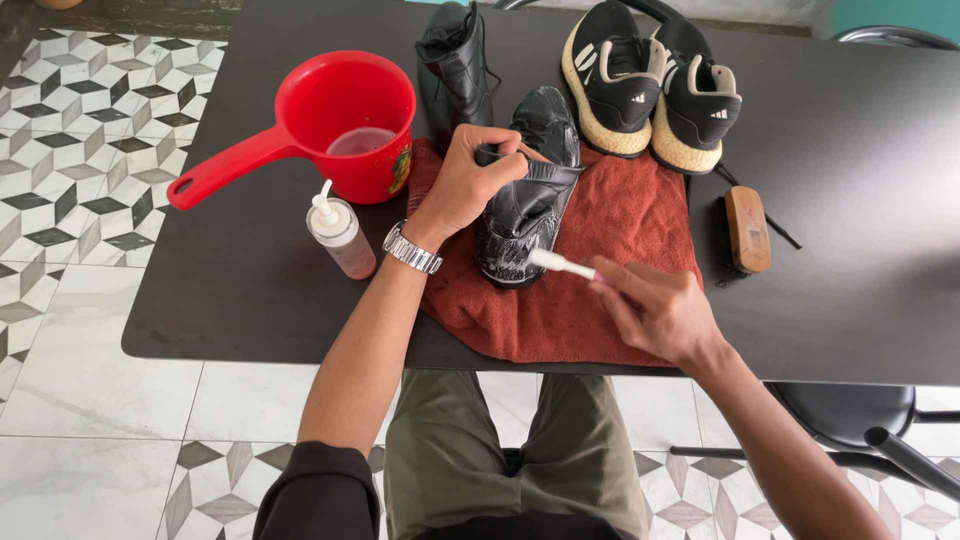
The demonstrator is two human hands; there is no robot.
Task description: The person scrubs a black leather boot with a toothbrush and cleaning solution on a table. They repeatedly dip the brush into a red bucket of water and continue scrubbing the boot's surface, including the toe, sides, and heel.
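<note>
A black leather boot (530, 190) lies on its side on a rust-red towel (620, 230) on the dark table (860, 260). My left hand (470, 180), with a metal watch on the wrist, grips the boot's upper. My right hand (655, 310) holds a white toothbrush (560, 263), its head against the boot's sole near the heel.
A second black boot (455, 65) stands behind. A pair of black sneakers (650, 85) with pale soles sits at the back. A red handled jug (340, 125) with liquid and a small squeeze bottle (340, 235) stand left. A wooden brush (748, 230) lies right. A chair (880, 430) is under the table.
</note>
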